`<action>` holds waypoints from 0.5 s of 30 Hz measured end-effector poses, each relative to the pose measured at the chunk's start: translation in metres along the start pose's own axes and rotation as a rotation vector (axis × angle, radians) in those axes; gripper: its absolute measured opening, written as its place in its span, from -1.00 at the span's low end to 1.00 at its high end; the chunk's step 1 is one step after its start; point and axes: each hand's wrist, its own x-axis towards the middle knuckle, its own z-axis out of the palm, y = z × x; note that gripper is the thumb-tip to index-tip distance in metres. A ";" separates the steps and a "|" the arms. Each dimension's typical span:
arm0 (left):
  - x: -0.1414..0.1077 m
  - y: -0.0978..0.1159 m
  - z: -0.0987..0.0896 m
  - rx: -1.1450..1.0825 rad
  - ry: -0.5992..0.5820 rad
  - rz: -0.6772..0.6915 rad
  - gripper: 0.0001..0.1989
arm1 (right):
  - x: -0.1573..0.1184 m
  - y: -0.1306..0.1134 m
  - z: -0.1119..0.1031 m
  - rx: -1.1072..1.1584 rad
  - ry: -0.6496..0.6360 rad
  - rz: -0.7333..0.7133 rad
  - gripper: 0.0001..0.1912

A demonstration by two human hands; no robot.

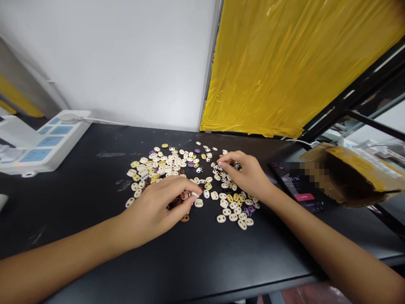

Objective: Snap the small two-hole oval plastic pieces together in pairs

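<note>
Many small oval two-holed cord stoppers lie on a black table (202,253), loosely spread in a left pile (172,161) and a right group (233,205). Most are cream or white, others yellow, purple or brown. My left hand (158,207) is over the near edge of the left pile, thumb and forefinger pinching a white cord stopper (195,194). Brown ones (184,195) show partly under its fingers. Over the right group's far part, my right hand (245,171) has its thumb and forefinger closed at a small white cord stopper (219,163). Its other fingers hide several pieces.
A white power strip (47,143) with blue sockets stands at the left. To the right lie a phone (295,185) with a running timer and an open cardboard box (363,177). A white panel (126,63) and yellow plastic sheeting (278,67) rise behind the table.
</note>
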 end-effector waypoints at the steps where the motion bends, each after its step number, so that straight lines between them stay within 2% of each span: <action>1: 0.001 0.001 0.000 -0.020 0.011 -0.016 -0.86 | -0.001 -0.004 0.001 0.055 -0.017 0.021 -0.87; 5: 0.003 0.000 0.000 -0.141 0.057 -0.128 -0.90 | -0.010 -0.026 0.008 0.281 -0.139 0.072 -0.81; 8: 0.004 -0.001 0.001 -0.226 0.071 -0.222 -0.94 | -0.017 -0.041 0.011 0.568 -0.218 0.155 -0.86; 15: 0.003 0.001 0.003 -0.305 0.067 -0.259 -0.95 | -0.022 -0.048 0.013 0.689 -0.253 0.204 -0.89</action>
